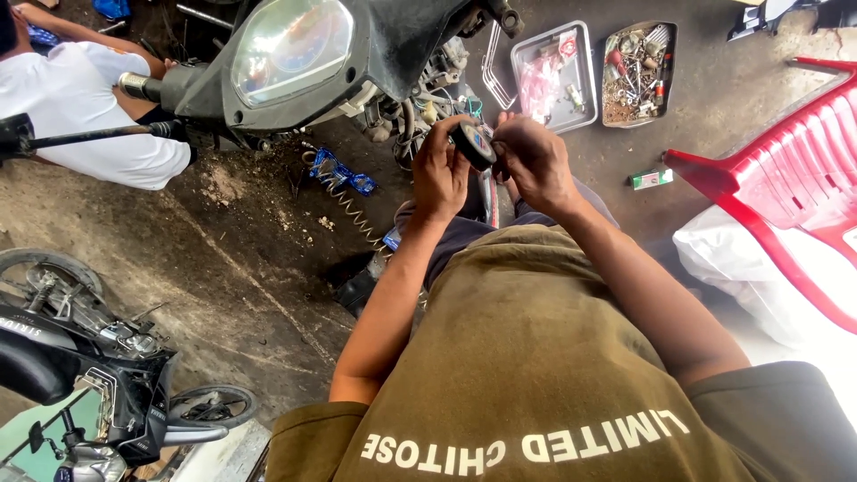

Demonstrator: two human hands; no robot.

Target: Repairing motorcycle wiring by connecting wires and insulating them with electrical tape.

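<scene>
Both hands on tape roll (472,145): left hand (439,171) clamped round it, right hand (534,162) fingers pinching its edge, below headlight (291,46).

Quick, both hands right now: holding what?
Left hand: shut on the black tape roll.
Right hand: fingers pinched at the roll's edge; grip unclear.

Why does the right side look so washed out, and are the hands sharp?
Head view: daylight blows out the white sack under the red chair; the headlight lens carries soft glare; the left hand and right hand on the black tape roll are fairly sharp; edges bend, wide-angle.
</scene>
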